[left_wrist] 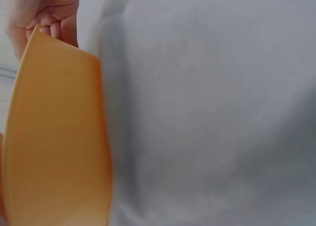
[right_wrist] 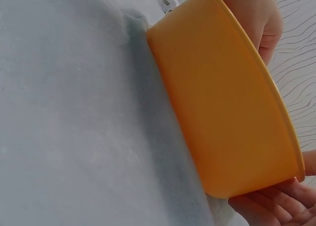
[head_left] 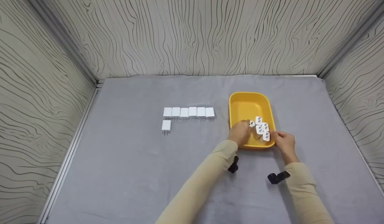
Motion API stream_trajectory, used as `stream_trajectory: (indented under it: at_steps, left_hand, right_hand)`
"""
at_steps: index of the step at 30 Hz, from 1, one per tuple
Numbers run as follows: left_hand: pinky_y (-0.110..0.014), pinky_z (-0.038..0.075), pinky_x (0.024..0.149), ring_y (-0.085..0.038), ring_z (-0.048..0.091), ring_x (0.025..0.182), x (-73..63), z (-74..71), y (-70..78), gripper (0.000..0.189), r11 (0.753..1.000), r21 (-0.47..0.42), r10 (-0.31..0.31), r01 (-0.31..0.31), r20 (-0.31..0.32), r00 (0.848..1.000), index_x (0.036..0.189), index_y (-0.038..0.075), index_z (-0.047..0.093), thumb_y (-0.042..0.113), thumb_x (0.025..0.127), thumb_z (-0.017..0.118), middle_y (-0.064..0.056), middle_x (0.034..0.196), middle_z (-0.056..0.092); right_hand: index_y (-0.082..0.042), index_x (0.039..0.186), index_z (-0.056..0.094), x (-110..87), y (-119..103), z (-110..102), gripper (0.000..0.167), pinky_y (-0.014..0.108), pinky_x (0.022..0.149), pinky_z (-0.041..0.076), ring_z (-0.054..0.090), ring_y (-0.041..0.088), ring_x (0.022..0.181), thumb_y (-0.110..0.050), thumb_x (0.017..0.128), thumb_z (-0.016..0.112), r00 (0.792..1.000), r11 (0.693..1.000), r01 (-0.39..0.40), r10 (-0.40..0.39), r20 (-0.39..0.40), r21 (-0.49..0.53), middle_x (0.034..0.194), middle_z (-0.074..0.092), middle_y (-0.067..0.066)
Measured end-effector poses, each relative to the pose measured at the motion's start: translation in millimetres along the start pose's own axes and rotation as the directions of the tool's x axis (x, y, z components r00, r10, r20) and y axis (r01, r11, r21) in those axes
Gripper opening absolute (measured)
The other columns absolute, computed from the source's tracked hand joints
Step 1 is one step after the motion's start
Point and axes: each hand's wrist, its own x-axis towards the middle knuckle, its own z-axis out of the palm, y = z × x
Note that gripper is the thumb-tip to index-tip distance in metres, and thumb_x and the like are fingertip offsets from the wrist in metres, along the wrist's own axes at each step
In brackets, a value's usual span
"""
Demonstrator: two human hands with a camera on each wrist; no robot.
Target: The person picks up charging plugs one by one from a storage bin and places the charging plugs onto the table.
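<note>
A yellow plastic basin [head_left: 250, 102] sits on the right part of the cloth, several white plug chargers [head_left: 259, 129] standing prongs-up inside its near end. My left hand [head_left: 240, 133] reaches over the basin's left wall and pinches a white charger [head_left: 252, 123] at its fingertips; the wrist views hide this grip behind the wall. On the opposite side, my right hand [head_left: 285, 143] holds the rim, thumb above and fingers against the outer wall [right_wrist: 222, 102], as the right wrist view shows. Left of the basin, six-odd chargers [head_left: 188, 112] lie side by side in a row.
One more charger [head_left: 166, 125] lies below the row's left end, prongs toward me. Grey cloth [head_left: 123, 174] covers the table. Patterned panels [head_left: 192, 37] rise behind and at both sides, with metal rails [head_left: 69, 155] along the edges.
</note>
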Motion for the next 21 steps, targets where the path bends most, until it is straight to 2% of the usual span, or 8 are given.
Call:
stream_trajectory:
  at_steps: [4, 7, 13, 19, 21]
  left_hand:
    - [-0.018, 0.057, 0.073, -0.010, 0.069, 0.086, -1.7, 0.7, 0.3, 0.024, 0.995, 0.088, 0.036, -0.036, 0.004, 0.999, 0.114, 0.012, 0.065, 0.020, 0.096, 0.051, 0.001, 0.096, 0.071]
    - [-0.017, 0.057, 0.072, -0.009, 0.069, 0.086, -2.2, 0.4, 0.8, 0.022, 0.991, 0.122, 0.048, -0.047, -0.002, 0.999, 0.113, 0.011, 0.064, 0.018, 0.095, 0.052, 0.001, 0.096, 0.071]
    - [-0.016, 0.057, 0.072, -0.007, 0.069, 0.087, -5.0, -4.6, 1.9, 0.023, 0.980, 0.180, 0.085, -0.083, -0.005, 0.996, 0.114, 0.011, 0.064, 0.011, 0.094, 0.053, 0.002, 0.098, 0.069]
    - [-0.015, 0.057, 0.077, -0.008, 0.068, 0.091, -6.5, -15.7, 4.2, 0.025, 0.983, 0.159, 0.088, -0.091, 0.030, 0.996, 0.119, 0.010, 0.060, 0.013, 0.095, 0.052, 0.001, 0.105, 0.068]
    - [-0.015, 0.056, 0.079, -0.008, 0.068, 0.093, -7.4, -17.6, 2.9, 0.025, 0.986, 0.135, 0.096, -0.098, 0.022, 0.995, 0.118, 0.009, 0.060, 0.014, 0.095, 0.051, 0.000, 0.105, 0.068]
  right_hand:
    - [0.007, 0.124, 0.060, -0.8, 0.5, -0.7, 0.046, 0.010, 0.059, 0.049, 0.052, -0.008, 0.062, -0.027, 0.093, 0.056, 1.000, 1.000, 0.016, -0.017, -0.017, -0.019, 0.088, 0.067, -0.005]
    - [0.007, 0.123, 0.061, -0.6, 1.0, -0.4, 0.047, 0.010, 0.059, 0.049, 0.052, -0.008, 0.062, -0.028, 0.093, 0.056, 1.000, 0.999, 0.026, -0.026, -0.016, -0.032, 0.089, 0.068, -0.002]
    - [0.006, 0.126, 0.059, -1.8, 0.8, 0.9, 0.051, 0.010, 0.059, 0.048, 0.051, -0.007, 0.065, -0.033, 0.094, 0.054, 1.000, 0.998, 0.013, -0.013, -0.007, -0.060, 0.110, 0.067, 0.016]
    - [0.003, 0.127, 0.059, -3.0, 0.8, 1.1, 0.054, 0.009, 0.060, 0.048, 0.051, -0.008, 0.066, -0.039, 0.093, 0.054, 1.000, 0.999, -0.006, 0.005, -0.015, -0.045, 0.102, 0.068, 0.007]
    - [0.002, 0.127, 0.060, -3.6, 1.3, 1.4, 0.056, 0.010, 0.059, 0.048, 0.050, -0.008, 0.065, -0.041, 0.093, 0.053, 1.000, 0.999, -0.009, 0.008, -0.022, -0.041, 0.103, 0.068, 0.007]
